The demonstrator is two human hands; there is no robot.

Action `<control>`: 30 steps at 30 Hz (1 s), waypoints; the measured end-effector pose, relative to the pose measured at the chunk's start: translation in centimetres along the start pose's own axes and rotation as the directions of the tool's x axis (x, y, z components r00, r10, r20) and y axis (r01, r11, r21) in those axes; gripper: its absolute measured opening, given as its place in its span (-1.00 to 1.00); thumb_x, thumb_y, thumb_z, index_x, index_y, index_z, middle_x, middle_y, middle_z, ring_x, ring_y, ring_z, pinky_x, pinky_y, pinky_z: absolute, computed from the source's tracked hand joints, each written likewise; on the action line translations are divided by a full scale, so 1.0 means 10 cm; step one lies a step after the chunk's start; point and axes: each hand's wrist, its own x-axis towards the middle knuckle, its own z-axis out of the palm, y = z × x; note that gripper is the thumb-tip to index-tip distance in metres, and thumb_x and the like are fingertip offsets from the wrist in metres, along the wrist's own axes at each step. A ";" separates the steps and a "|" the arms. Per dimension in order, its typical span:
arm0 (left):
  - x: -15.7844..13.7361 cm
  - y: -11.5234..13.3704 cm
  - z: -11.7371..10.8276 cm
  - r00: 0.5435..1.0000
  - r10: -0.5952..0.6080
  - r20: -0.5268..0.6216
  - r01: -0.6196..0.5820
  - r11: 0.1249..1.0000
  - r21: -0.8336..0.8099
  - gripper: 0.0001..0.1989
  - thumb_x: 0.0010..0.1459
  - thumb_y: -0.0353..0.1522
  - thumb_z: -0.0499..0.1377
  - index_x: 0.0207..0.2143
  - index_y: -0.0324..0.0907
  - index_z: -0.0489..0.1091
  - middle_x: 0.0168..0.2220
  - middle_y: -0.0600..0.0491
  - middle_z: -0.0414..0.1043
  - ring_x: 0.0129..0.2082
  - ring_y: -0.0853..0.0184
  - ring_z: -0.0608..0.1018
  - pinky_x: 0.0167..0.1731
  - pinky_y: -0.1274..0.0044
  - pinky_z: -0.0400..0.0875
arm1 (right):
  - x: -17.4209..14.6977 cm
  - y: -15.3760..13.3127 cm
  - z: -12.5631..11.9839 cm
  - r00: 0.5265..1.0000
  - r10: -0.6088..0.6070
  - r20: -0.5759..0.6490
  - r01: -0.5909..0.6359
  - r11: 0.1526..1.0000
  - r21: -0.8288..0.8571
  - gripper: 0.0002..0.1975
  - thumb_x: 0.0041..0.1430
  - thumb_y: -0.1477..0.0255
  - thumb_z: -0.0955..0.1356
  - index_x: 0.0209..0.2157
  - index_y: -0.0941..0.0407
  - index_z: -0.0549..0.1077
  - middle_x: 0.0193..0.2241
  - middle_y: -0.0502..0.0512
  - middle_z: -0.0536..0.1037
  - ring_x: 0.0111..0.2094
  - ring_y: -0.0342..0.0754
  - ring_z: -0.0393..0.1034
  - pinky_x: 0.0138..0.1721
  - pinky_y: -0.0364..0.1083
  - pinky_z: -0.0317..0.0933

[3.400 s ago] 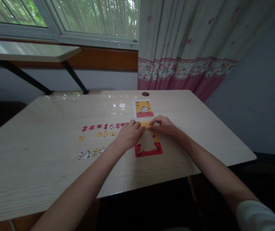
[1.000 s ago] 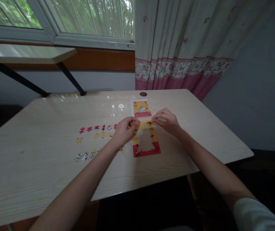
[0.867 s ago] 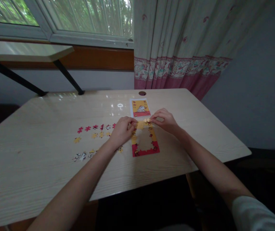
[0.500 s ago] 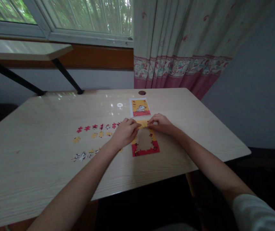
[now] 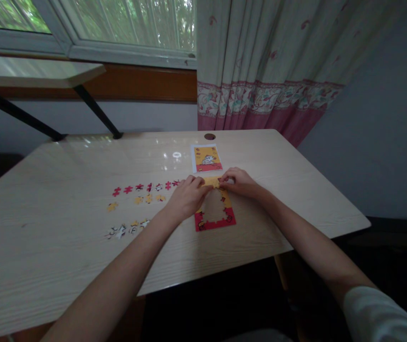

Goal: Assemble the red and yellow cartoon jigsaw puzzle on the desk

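A jigsaw puzzle (image 5: pixel 214 224) with a red and yellow border lies on the table, its middle bare down to the wood-grain surface. Yellow pieces fill a strip along its far side. My left hand (image 5: pixel 189 194) bends over the puzzle's upper left, thumb and fingers closed at a yellow puzzle piece (image 5: pixel 216 184). From the other side my right hand (image 5: pixel 239 183) pinches at the same spot, near the upper right border. The fingertips partly cover the piece. Loose red puzzle pieces (image 5: pixel 128 190), yellow pieces (image 5: pixel 148 199) and white patterned pieces (image 5: pixel 120 232) lie in rows left of my left hand.
A picture card (image 5: pixel 208 159) with a white cartoon animal lies just beyond the puzzle. Past it, the table (image 5: pixel 260 152) has a round hole (image 5: pixel 209 137) near its back edge. A raised shelf (image 5: pixel 39 71) on black legs stands at the back left. A curtain (image 5: pixel 253 99) hangs behind.
My left hand has shifted slightly right along the puzzle's far strip, its thumb nearer my right fingers. My right hand stays nearly in place. The view has tilted very slightly.
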 end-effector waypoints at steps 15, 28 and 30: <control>0.03 0.04 -0.07 0.998 0.000 0.069 -0.010 0.989 0.150 -0.70 0.23 -0.40 0.00 -0.02 -0.04 0.35 -0.15 -0.06 0.36 -0.16 0.13 0.31 -0.29 0.41 0.17 | 0.06 -0.04 -0.01 0.979 0.198 0.051 -0.204 0.969 0.138 -0.90 -0.07 0.44 0.43 -0.44 0.16 0.54 -0.44 0.00 0.48 -0.46 -0.20 0.25 -0.39 -0.18 0.10; -0.01 0.04 -0.07 0.999 -0.007 0.049 0.004 0.997 0.073 -0.72 0.20 -0.41 0.03 -0.05 -0.08 0.37 -0.14 -0.04 0.41 -0.13 0.16 0.32 -0.27 0.41 0.20 | 0.00 -0.03 0.00 0.999 -0.050 0.017 0.050 0.998 -0.022 -0.89 -0.05 0.43 0.45 -0.39 0.10 0.55 -0.38 0.05 0.54 -0.29 -0.08 0.37 -0.19 -0.07 0.17; -0.02 0.04 -0.08 0.999 -0.007 0.043 0.004 0.997 0.074 -0.74 0.20 -0.40 0.03 -0.08 -0.07 0.39 -0.15 -0.03 0.42 -0.14 0.16 0.33 -0.27 0.42 0.19 | 0.00 -0.04 0.01 0.998 -0.070 0.012 0.070 0.996 -0.061 -0.89 -0.07 0.42 0.46 -0.41 0.08 0.55 -0.39 0.04 0.55 -0.30 -0.07 0.37 -0.20 -0.07 0.17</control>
